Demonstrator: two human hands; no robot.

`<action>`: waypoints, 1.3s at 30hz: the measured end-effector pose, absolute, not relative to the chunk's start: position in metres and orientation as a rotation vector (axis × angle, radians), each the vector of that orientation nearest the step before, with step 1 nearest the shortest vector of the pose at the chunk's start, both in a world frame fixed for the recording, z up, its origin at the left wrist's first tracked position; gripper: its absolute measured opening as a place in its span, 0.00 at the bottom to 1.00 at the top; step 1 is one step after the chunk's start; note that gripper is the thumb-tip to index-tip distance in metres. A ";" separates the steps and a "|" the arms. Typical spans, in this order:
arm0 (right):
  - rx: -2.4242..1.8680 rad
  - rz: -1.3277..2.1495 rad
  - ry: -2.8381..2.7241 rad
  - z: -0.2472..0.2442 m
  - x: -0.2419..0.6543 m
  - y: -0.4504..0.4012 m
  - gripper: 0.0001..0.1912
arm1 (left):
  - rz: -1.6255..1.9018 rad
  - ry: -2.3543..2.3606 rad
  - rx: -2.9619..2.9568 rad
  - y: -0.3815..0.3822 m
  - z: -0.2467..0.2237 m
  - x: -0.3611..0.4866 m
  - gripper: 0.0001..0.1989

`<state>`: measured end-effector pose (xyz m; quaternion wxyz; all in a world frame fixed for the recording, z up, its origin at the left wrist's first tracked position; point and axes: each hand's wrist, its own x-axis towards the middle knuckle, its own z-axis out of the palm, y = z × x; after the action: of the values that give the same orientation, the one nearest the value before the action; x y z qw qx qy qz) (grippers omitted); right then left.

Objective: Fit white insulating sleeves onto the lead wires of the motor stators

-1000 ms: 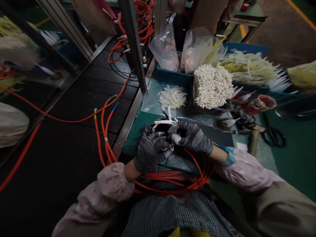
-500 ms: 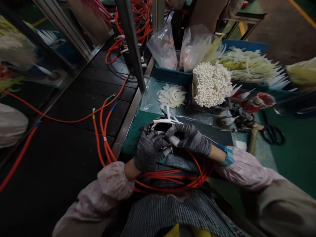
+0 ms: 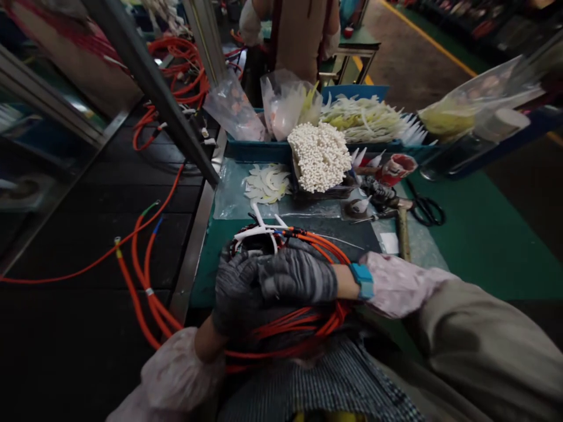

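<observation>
Both my hands wear grey knitted gloves and meet at the near edge of the green bench. Between them and the bench sits a wire harness (image 3: pixel 259 232), a dark bundle with white sleeves sticking up and orange cables (image 3: pixel 328 242) leading off to the right. My left hand (image 3: pixel 236 287) is closed around the near side of this bundle. Curled against the left one, my right hand (image 3: pixel 297 276) is closed too, its fingertips and whatever they pinch hidden. More orange cable (image 3: pixel 285 346) lies coiled across my lap below the hands.
A bundle of thin white sticks (image 3: pixel 319 155) stands behind the harness, with pale cut sleeves (image 3: pixel 267 183) on plastic to its left. Hammer (image 3: pixel 402 231) and black scissors (image 3: pixel 424 205) lie right. A metal post (image 3: pixel 153 88) rises at left. Another person (image 3: pixel 299 41) stands beyond.
The head view has swung right, so the bench sits further left. My right hand has come over toward the left hand, and orange cables now show beside the white sleeves.
</observation>
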<state>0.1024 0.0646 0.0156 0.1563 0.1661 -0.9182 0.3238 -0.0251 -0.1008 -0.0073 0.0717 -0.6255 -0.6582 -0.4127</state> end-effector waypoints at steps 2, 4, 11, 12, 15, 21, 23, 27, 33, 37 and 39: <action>0.267 1.006 -2.599 0.018 0.080 0.064 0.13 | -1.226 -1.949 -1.881 -0.100 -0.009 -0.028 0.04; 0.067 1.089 -2.519 0.020 0.065 0.070 0.11 | -1.192 -1.953 -1.919 -0.102 -0.010 -0.031 0.03; -0.434 0.929 -2.488 0.022 0.087 0.109 0.26 | -0.590 -1.998 -1.946 -0.126 0.009 -0.049 0.08; -0.451 0.920 -2.622 0.020 0.089 0.111 0.30 | -0.494 -1.948 -1.990 -0.128 0.016 -0.053 0.11; -0.348 0.947 -2.871 0.015 0.079 0.116 0.25 | -0.232 -1.729 -2.238 -0.127 0.041 -0.068 0.16; 0.219 1.229 -2.976 0.017 0.023 0.138 0.16 | -0.049 -1.464 -2.384 -0.115 0.071 -0.087 0.07; 0.348 1.276 -2.950 0.019 0.014 0.141 0.18 | -0.133 -1.447 -2.376 -0.118 0.068 -0.086 0.08; 0.201 0.951 -2.777 0.019 0.038 0.141 0.29 | -0.440 -1.552 -2.263 -0.129 0.044 -0.084 0.07; -0.330 0.110 -2.524 0.035 0.110 0.174 0.18 | -0.765 -1.681 -2.298 -0.124 -0.003 -0.095 0.15; -0.620 -0.120 -2.544 0.034 0.110 0.189 0.13 | -1.016 -2.064 -2.197 -0.120 -0.021 -0.081 0.19; -0.657 -0.085 -2.514 0.025 0.098 0.192 0.14 | -1.111 -2.205 -2.028 -0.121 -0.027 -0.062 0.19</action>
<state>0.0983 0.1919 0.0254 0.2678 -0.2436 -0.9317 -0.0314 -0.0617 -0.1206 -0.0275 -0.0269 -0.6345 -0.6898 -0.3476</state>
